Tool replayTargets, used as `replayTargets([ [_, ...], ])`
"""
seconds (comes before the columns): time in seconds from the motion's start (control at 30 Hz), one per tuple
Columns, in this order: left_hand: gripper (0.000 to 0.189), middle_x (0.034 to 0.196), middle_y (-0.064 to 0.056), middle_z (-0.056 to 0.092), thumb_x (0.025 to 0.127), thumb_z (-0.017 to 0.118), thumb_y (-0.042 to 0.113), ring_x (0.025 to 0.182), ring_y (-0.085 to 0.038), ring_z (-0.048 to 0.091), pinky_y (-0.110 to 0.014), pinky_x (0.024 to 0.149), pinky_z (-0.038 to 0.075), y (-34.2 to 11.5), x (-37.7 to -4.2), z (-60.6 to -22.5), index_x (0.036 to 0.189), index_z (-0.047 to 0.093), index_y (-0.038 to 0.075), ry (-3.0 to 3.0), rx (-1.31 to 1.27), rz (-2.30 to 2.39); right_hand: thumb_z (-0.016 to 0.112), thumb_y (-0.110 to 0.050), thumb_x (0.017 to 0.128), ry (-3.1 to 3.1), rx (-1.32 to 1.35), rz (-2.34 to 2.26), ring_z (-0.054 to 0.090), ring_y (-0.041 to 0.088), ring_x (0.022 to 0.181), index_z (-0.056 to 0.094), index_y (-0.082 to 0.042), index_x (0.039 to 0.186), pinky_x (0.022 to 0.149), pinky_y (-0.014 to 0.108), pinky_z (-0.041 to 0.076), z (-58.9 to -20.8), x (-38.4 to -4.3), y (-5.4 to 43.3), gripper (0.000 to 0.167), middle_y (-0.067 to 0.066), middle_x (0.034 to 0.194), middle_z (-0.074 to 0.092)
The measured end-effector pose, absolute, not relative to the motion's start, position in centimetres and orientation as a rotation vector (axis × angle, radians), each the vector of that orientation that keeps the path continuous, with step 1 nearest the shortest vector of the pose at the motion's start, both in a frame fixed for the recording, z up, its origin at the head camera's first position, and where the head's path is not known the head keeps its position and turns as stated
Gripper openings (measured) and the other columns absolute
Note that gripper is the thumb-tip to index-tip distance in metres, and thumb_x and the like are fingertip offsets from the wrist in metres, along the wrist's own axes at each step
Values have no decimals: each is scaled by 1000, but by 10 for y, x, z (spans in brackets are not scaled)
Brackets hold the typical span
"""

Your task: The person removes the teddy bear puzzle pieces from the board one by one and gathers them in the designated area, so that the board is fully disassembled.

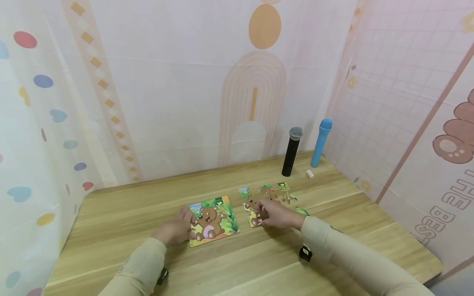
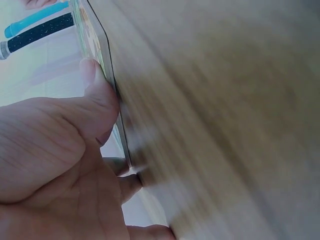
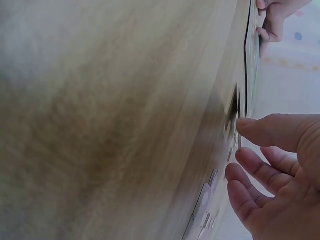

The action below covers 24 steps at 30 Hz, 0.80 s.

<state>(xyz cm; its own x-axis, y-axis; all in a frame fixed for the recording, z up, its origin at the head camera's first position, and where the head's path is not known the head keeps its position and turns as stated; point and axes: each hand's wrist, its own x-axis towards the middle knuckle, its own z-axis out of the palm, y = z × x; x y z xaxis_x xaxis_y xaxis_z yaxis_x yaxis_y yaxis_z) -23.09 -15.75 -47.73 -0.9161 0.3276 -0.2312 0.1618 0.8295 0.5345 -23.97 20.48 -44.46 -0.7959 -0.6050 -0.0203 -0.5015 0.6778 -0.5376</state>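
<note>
A square bear puzzle board (image 1: 209,222), showing a full picture of a brown bear, lies on the table. My left hand (image 1: 177,226) rests along its left edge, with the thumb at the near edge of the board in the left wrist view. Thumb and index finger of my right hand (image 1: 277,213) pinch a thin puzzle piece (image 3: 240,140), seen edge-on in the right wrist view. Below that hand lies a cluster of bear puzzle pieces (image 1: 252,215), partly covered by it. More loose puzzle pieces (image 1: 275,197) are scattered farther back.
Behind the loose pieces, a black microphone (image 1: 290,156) and a blue microphone (image 1: 319,148) stand upright. A small pale pink block (image 1: 310,174) sits near them. Patterned curtains (image 1: 166,102) rise along the back and sides of the wooden table (image 1: 140,201).
</note>
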Motion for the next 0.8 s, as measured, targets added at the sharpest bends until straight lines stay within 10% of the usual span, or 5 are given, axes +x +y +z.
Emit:
replayTargets([
  [0.8, 31, 157, -42, 10, 92, 74, 20, 143, -63, 14, -71, 112, 25, -157, -220, -441, 101, 48, 6, 2633, 640, 775, 75, 4, 87, 2649, -908, -684, 59, 27, 112, 54, 1, 119, 97, 44, 51, -438, -243, 208, 38, 11, 115, 60],
])
